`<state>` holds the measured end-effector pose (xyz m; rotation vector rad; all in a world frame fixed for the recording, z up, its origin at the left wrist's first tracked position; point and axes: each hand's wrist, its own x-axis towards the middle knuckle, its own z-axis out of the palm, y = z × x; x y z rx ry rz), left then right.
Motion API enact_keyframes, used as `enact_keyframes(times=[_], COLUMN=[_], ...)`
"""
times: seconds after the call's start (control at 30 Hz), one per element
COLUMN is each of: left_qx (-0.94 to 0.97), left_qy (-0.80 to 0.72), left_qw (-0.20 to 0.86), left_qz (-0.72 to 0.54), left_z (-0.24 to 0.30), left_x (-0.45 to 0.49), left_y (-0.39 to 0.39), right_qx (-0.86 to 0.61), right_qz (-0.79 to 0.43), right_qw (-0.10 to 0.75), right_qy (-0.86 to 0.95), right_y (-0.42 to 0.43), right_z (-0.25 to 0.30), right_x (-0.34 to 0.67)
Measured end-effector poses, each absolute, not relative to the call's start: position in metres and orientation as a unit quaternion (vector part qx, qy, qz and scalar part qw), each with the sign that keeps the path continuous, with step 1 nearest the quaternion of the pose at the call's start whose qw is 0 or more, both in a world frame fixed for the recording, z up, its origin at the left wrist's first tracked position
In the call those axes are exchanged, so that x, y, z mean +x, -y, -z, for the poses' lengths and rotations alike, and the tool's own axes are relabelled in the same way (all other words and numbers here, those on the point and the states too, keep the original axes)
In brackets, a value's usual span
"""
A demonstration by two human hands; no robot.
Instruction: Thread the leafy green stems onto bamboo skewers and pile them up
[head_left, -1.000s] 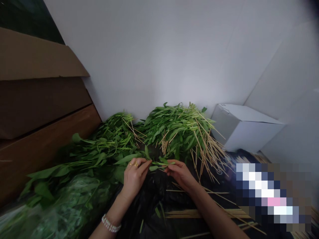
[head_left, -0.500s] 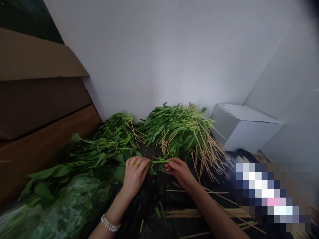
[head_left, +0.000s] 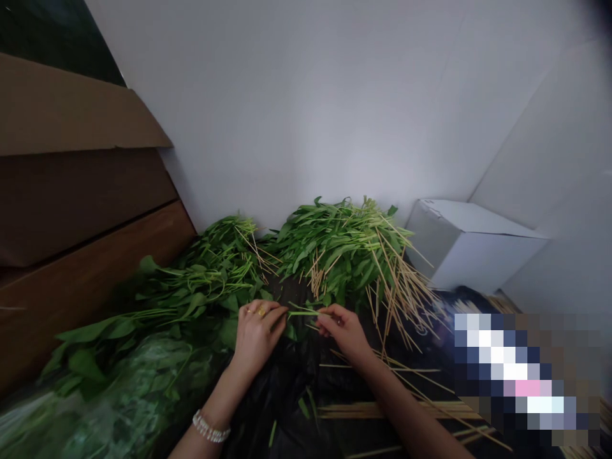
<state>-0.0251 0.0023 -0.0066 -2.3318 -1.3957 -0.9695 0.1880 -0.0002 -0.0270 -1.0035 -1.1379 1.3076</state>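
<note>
A thin green stem [head_left: 303,313] runs level between my two hands over a black plastic sheet [head_left: 287,382]. My left hand [head_left: 258,328], with rings on it, is closed, its fingertips pinching the left end. My right hand [head_left: 343,330] pinches the stem's other end between thumb and fingers. Beyond them lies a heap of leafy greens on sticks [head_left: 335,239], the pale skewers [head_left: 401,287] fanning out to the right. Loose leafy greens [head_left: 191,280] spread to the left of my left hand. A row of bare skewers [head_left: 349,410] lies below my right forearm.
A cardboard box [head_left: 76,121] stands at the left above a brown wooden panel [head_left: 95,274]. Clear plastic [head_left: 143,382] covers greens at the lower left. A white box [head_left: 471,239] sits against the wall [head_left: 306,108] at the right. A pixelated patch hides the lower right.
Both hands stay at nearly the same spot, still on the stem. My right hand has shifted slightly left, and the stem now lies more level.
</note>
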Motion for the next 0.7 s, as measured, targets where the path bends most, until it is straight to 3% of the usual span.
enact_keyframes(times=[0.3, 0.53, 0.7], left_qx=[-0.758, -0.536, -0.489], left_qy=[0.517, 0.575, 0.54], left_qw=[0.007, -0.224, -0.228], left_qz=[0.398, 0.575, 0.646], left_z=[0.001, 0.004, -0.002], left_x=[-0.019, -0.047, -0.055], left_y=[-0.001, -0.018, -0.019], right_qx=[-0.428, -0.457, -0.469], right_qz=[-0.525, -0.52, -0.507], right_qw=[0.529, 0.533, 0.53], right_qy=[0.511, 0.486, 0.492], right_y=[0.002, -0.002, -0.004], right_z=[0.032, 0.031, 0.03], right_x=[0.183, 0.191, 0.193])
